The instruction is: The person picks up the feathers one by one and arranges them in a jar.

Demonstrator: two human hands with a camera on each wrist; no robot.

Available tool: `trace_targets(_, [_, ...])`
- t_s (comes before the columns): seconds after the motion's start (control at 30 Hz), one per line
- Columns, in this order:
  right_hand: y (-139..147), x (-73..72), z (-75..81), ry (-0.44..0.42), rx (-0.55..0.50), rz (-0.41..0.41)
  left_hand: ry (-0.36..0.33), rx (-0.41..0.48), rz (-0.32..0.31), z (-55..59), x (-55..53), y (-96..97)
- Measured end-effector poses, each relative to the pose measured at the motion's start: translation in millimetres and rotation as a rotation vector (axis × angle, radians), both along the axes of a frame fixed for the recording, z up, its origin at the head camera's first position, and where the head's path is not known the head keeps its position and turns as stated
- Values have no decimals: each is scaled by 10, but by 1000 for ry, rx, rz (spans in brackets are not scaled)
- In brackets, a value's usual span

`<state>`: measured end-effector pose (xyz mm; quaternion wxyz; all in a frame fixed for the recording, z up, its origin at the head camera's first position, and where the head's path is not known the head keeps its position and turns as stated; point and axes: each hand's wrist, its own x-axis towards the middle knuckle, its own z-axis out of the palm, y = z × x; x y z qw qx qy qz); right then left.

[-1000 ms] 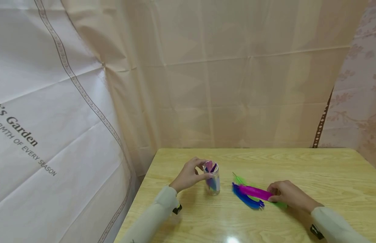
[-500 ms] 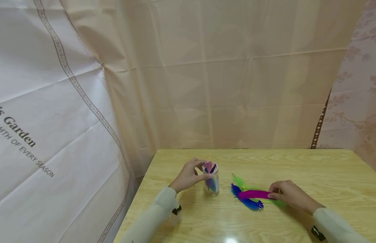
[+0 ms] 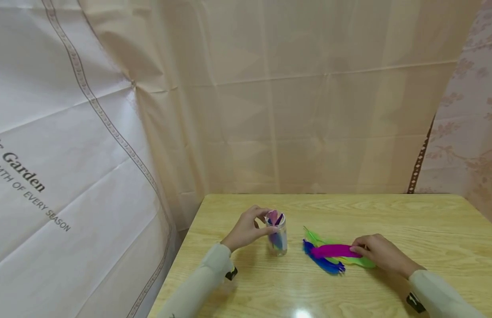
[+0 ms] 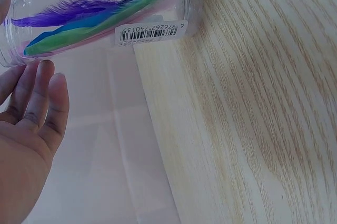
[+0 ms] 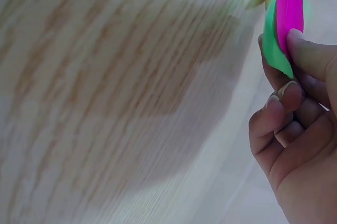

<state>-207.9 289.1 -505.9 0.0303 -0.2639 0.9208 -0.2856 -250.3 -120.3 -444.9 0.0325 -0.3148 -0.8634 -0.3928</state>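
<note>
My left hand (image 3: pixel 247 229) grips a clear plastic jar (image 3: pixel 285 240) near its rim, thumb on the near side. The jar stands upright on the table; purple, blue, green and pink feathers (image 4: pixel 84 31) show inside, and a barcode label (image 4: pixel 150 31) is stuck to its wall. To the right, my right hand (image 3: pixel 383 254) pinches one end of a magenta feather (image 3: pixel 333 251) between thumb and fingers. Its other end overlaps a blue feather (image 3: pixel 325 264) on the table. Green feathers (image 3: pixel 363 262) lie beneath and beside it; in the right wrist view a green feather (image 5: pixel 271 39) runs alongside the magenta one.
The wood-grain table (image 3: pixel 421 221) reaches back to a hanging beige cloth (image 3: pixel 309 132). A white printed cloth (image 3: pixel 91 176) hangs at the left, and a floral cloth (image 3: pixel 468 132) at the right.
The magenta feather's held end has risen slightly and shifted right with my right hand, showing more of the green feather below. The left hand and jar stay in place.
</note>
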Motion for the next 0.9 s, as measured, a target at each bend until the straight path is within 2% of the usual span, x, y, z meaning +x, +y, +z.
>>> trace_targets(0.2, [-16,0,13,40,28,-16,-1,1,6,16,1,1])
trace_targets(0.4, [-32,19,4,-17,11,-45,-5,-4,8,3,-1,1])
trace_targets(0.63, [-24,12,-35,-6,19,-17,-3,-5,14,-3,10,-5])
trace_targets(0.9, [-29,3,12,2,33,16,-13,-20,20,8,19,-7])
